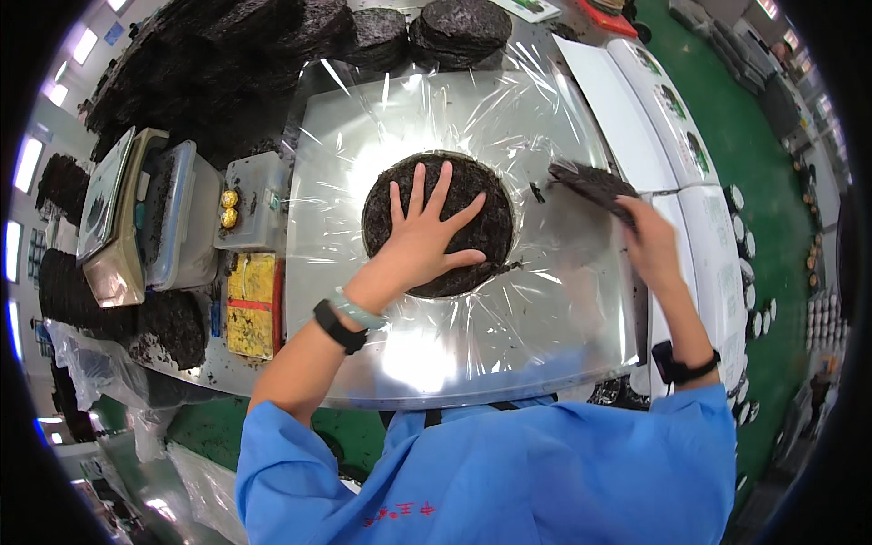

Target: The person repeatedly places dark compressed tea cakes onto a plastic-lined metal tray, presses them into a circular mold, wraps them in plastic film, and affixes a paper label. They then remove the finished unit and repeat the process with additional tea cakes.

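Observation:
My left hand (419, 238) lies palm down with fingers spread on a round, dark pressed cake (487, 228) of what looks like dried seaweed. Around the cake runs a thin circular rim. Wrinkled clear plastic film (545, 300) covers the shiny tabletop about it, its creases fanning outward. Off to the right, above the film, my right hand (650, 245) grips a thin dark piece of seaweed (589, 182) between thumb and fingers. A small loose scrap (537, 193) rests between that piece and the cake, and a ragged shred sticks out at the cake's lower right edge.
Stacked dark round cakes (463, 30) line the back. At left stand a weighing scale (112, 231), a plastic tub (187, 225), a clear box (252, 204) with two gold-foil balls (229, 208), and a yellow package (252, 306). White printed packaging (671, 116) borders the right side.

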`<state>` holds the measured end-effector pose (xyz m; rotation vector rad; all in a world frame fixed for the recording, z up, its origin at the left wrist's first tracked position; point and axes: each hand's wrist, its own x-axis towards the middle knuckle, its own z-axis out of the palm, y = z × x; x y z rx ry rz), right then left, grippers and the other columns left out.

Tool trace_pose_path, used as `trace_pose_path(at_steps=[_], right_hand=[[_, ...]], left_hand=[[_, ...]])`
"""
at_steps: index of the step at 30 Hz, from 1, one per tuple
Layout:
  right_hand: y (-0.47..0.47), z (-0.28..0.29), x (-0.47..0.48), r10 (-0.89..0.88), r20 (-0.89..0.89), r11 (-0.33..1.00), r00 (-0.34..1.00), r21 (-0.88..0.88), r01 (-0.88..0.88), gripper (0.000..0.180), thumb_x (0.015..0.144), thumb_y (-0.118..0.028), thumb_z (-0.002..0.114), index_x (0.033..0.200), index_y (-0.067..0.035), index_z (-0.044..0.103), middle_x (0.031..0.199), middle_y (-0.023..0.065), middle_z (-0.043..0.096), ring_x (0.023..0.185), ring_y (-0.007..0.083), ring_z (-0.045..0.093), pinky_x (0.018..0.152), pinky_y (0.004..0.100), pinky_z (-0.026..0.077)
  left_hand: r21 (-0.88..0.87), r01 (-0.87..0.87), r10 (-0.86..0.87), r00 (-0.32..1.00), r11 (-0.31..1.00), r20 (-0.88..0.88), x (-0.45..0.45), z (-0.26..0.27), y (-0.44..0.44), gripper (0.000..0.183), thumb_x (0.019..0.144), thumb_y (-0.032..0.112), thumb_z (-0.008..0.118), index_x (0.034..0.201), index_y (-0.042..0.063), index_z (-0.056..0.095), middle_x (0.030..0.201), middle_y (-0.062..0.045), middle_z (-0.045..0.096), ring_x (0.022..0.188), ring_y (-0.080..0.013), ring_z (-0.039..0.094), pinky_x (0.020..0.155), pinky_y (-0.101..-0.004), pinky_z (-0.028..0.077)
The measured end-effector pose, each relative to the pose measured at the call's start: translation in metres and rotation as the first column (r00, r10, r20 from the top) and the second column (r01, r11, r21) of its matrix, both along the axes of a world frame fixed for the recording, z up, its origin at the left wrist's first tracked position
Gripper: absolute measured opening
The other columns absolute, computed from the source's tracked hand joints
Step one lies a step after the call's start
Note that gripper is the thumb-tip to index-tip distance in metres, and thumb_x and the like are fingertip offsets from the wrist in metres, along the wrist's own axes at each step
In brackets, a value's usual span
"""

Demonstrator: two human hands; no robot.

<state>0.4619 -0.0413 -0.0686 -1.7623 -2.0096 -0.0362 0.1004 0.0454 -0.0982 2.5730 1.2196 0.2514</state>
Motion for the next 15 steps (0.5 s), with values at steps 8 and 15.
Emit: trace_pose_path(at_steps=[8,15], right_hand=[[0.019,0.094,-0.095,-0.054,-0.894,0.94,0.445,-0.196,-0.279,0.07,0.082,-0.02,0.08,0.136,0.007,0.043,0.118,0.0147,0.063,0.103,0.0199,0.064,0.092,0.0324,0.051],[0.073,-0.018,-0.149,0.178,-0.646,0.978,0.742,0.03,-0.209,0.073,0.08,-0.02,0.078,0.142,-0.003,0.042,0.123,0.0234,0.057,0.113,0.0339,0.06,0.094,0.0386,0.049]], left_hand=[[-0.36,0.113,0.161,0.744,0.926,0.649,0.002,0.046,-0.015,0.076,0.085,0.04,0.069,0.142,-0.002,0.042,0.143,-0.022,0.047,0.132,-0.035,0.045,0.111,-0.0449,0.033],[0.037,-0.161,0.147,0.959,0.986,0.242,-0.039,0.013,0.008,0.079,0.084,0.042,0.069,0.142,-0.003,0.041,0.143,-0.023,0.046,0.133,-0.0357,0.044,0.111,-0.0461,0.032]])
